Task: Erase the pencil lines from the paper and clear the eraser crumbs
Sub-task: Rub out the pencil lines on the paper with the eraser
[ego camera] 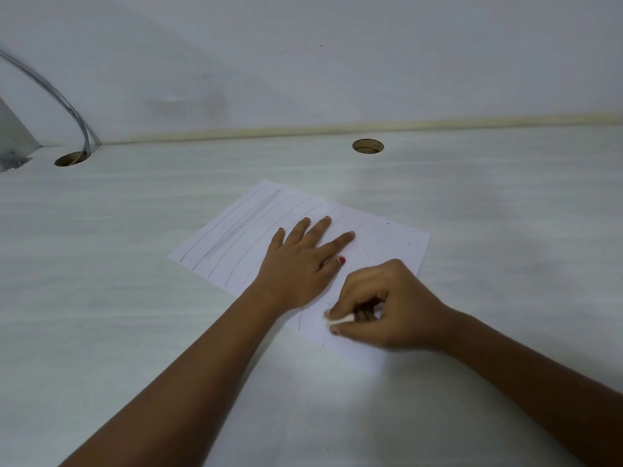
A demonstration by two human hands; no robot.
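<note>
A white sheet of paper (387, 244) lies at an angle on the white desk (135, 298). Several long pencil lines (215, 237) run across its left half, and one short line shows near my left wrist. My left hand (300, 264) lies flat on the middle of the sheet with straight, spread fingers, pressing it down. My right hand (387, 308) pinches a small white eraser (338, 320) between thumb and fingers, its tip on the paper near the sheet's near edge. Tiny dark eraser crumbs (367, 254) are scattered over the right part of the sheet.
Two round cable holes sit in the desk near the wall, one at the left (72, 159) and one in the middle (367, 146). Grey cables (60, 96) drop into the left hole. A white wall rises behind the desk.
</note>
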